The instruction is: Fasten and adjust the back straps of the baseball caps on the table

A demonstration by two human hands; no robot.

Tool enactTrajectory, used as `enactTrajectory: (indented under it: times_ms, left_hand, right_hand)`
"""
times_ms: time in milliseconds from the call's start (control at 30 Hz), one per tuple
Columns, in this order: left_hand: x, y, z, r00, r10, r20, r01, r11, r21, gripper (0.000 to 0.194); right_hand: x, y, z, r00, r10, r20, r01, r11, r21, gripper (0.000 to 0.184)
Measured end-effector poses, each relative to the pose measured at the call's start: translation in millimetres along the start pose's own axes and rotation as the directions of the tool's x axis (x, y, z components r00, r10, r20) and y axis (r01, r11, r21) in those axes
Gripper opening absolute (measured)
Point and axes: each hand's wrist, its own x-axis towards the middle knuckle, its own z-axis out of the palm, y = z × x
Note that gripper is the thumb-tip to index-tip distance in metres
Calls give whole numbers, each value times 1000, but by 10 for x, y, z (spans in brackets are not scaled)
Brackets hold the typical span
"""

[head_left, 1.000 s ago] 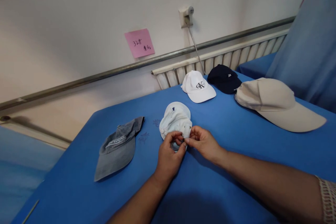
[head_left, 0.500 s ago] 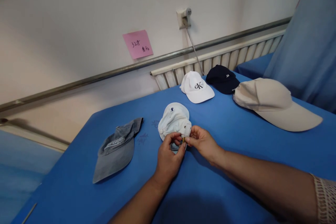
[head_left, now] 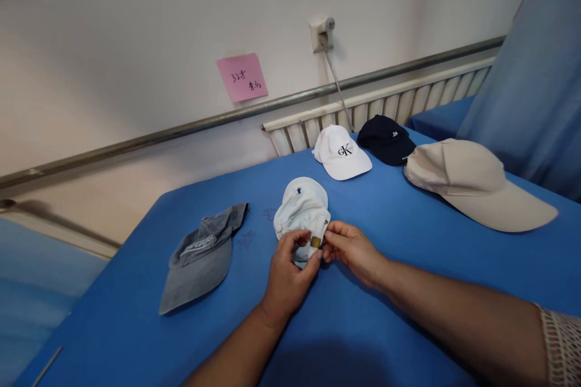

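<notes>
A pale, nearly white baseball cap (head_left: 299, 214) with a small dark emblem lies on the blue table, its back strap turned towards me. A brass-coloured buckle (head_left: 316, 242) shows on that strap. My left hand (head_left: 290, 275) is closed on the strap from the left, thumb below the buckle and fingers inside the opening. From the right, my right hand (head_left: 351, 251) pinches the strap beside the buckle. The fingertips partly hide the strap's ends.
A grey cap (head_left: 204, 257) lies at the left. White (head_left: 342, 154), navy (head_left: 385, 139) and large beige (head_left: 472, 181) caps are at the back right. Behind the blue table (head_left: 408, 326) are a radiator (head_left: 372, 110), a metal rail (head_left: 181, 133) and a plugged-in cord (head_left: 338, 84).
The brass buckle now shows its broad face; before, only a thin edge showed between the fingers. My left thumb has moved slightly lower. Both hands stay at the cap's strap.
</notes>
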Motion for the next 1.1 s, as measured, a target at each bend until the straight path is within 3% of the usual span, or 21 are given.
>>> enactTrajectory:
  times_ms: [300, 500, 700, 867, 1000, 1100]
  left_hand:
    - [-36, 6, 23, 997, 82, 6, -83, 996, 42, 35]
    - [-41, -14, -39, 988, 147, -51, -143, 988, 63, 21]
    - [-64, -1, -66, 995, 74, -74, -74, 997, -4, 17]
    - [-93, 14, -66, 999, -23, 39, 27, 995, -98, 22]
    - [-95, 35, -46, 991, 44, 126, -45, 999, 3, 19]
    - [-80, 22, -30, 988, 79, 129, -94, 989, 115, 25]
  right_hand:
    - [-49, -26, 15, 1000, -16, 22, 17, 1000, -26, 26]
    - [-33, -43, -21, 991, 120, 66, -134, 945, 298, 24]
    - [56, -134, -123, 981, 168, 96, -193, 856, 479, 21]
    - [91, -135, -158, 975, 202, 93, -221, 857, 465, 12]
    - [95, -111, -137, 981, 167, 100, -193, 901, 389, 12]
    - [73, -123, -107, 980, 164, 109, -191, 925, 330, 19]
